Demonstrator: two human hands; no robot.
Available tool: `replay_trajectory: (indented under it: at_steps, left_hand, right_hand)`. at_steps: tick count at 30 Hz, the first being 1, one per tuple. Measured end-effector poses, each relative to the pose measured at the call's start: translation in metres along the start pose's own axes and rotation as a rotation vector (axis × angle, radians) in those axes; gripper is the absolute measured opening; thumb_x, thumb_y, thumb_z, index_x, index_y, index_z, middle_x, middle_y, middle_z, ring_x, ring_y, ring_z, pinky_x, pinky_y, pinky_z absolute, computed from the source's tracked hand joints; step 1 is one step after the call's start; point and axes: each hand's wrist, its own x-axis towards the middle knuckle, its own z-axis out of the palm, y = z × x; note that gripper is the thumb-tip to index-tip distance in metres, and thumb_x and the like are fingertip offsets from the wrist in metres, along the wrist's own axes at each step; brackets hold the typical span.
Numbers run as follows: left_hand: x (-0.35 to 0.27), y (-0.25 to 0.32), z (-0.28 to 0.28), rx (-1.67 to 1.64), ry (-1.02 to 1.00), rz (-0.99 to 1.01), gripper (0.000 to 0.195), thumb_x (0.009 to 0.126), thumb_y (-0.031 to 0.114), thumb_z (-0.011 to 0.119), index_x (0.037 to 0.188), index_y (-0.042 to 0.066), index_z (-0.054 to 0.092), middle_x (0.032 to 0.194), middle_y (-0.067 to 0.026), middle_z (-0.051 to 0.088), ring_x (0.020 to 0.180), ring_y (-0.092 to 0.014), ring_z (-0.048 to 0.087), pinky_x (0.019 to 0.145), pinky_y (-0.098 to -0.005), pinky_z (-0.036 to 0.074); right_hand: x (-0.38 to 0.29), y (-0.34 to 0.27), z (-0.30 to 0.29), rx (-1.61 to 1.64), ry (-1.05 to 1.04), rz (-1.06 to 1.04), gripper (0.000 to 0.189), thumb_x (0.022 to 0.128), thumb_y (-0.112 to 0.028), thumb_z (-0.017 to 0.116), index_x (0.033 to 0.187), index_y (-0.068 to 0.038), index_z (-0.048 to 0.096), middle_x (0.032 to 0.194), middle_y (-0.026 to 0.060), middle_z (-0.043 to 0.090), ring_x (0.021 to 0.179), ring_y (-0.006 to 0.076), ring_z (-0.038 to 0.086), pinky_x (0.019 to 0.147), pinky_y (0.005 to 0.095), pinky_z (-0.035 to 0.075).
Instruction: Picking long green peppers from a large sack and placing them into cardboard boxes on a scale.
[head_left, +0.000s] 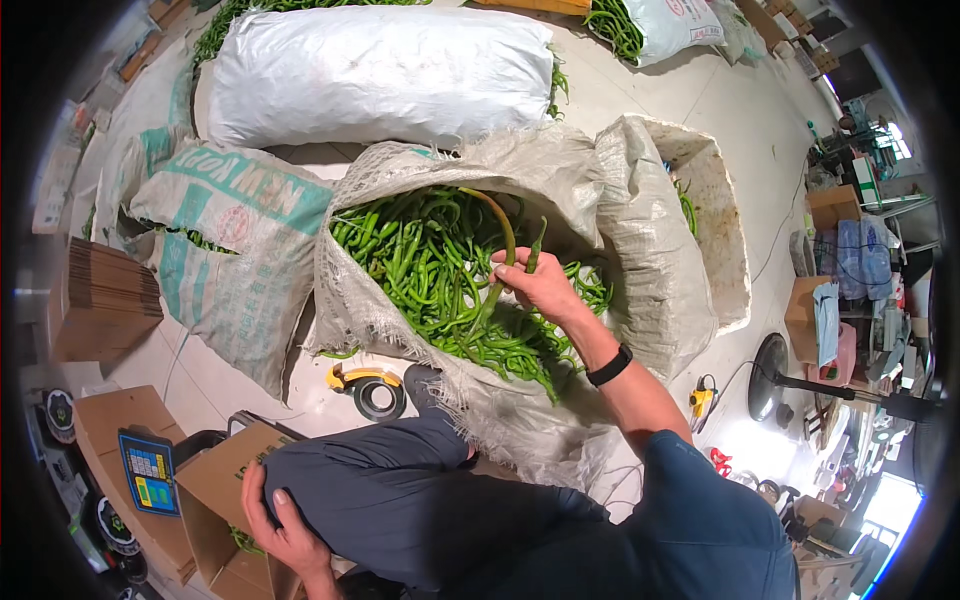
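My right hand (534, 281), with a black band on the wrist, is over an open woven sack (352, 292) full of green chili peppers (420, 262). Between its fingers it holds a long chili pepper (504, 225), green below and reddish-brown toward its upper end. A shorter green chili (537, 246) sticks up from the same hand. My left hand (281, 525) lies against my left knee, its fingers apart, beside an open cardboard box (214, 480) with some green chilies (246, 540) inside.
A full white sack (375, 75) lies beyond the open one. Printed sacks (240, 247) stand left, a foam box (731, 247) right. A tape dispenser (367, 386) lies on the floor near my foot. A scale display (148, 469) stands by the cardboard box, a fan (766, 377) at right.
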Motion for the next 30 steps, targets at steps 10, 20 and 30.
replay_trajectory:
  at_steps: [10, 20, 30]
  left_hand:
    - [0.002, -0.001, 0.000, 0.019, -0.006, 0.029, 0.034, 0.096, 0.012, 0.048, 0.123, -0.007, 0.056, 0.129, -0.0191, 0.057, 0.120, -0.027, 0.052, 0.107, -0.0372, 0.034]
    - [0.002, -0.003, 0.000, -0.002, -0.001, 0.009, 0.034, 0.093, 0.010, 0.051, 0.121, -0.008, 0.057, 0.127, -0.0203, 0.057, 0.120, -0.030, 0.052, 0.107, -0.0402, 0.034]
    - [0.001, -0.005, 0.000, -0.044, 0.022, 0.020, 0.034, 0.094, 0.013, 0.050, 0.122, -0.007, 0.057, 0.127, -0.0200, 0.058, 0.120, -0.031, 0.053, 0.107, -0.0404, 0.034]
  right_hand:
    - [0.015, 0.047, 0.029, 0.288, -0.051, 0.476, 0.014, 0.084, -0.007, 0.054, 0.095, 0.001, 0.056, 0.075, 0.0113, 0.063, 0.063, 0.0186, 0.062, 0.052, 0.0323, 0.049]
    - [0.053, 0.155, 0.081, -0.629, 0.253, 0.278, 0.030, 0.077, -0.023, 0.077, 0.093, 0.001, 0.068, 0.070, 0.0079, 0.064, 0.051, 0.0160, 0.058, 0.043, 0.0346, 0.046]
    - [0.012, 0.034, -0.050, 0.512, -0.002, 0.297, 0.014, 0.086, -0.013, 0.069, 0.096, -0.004, 0.063, 0.077, 0.0023, 0.062, 0.057, 0.0108, 0.055, 0.045, 0.0235, 0.043]
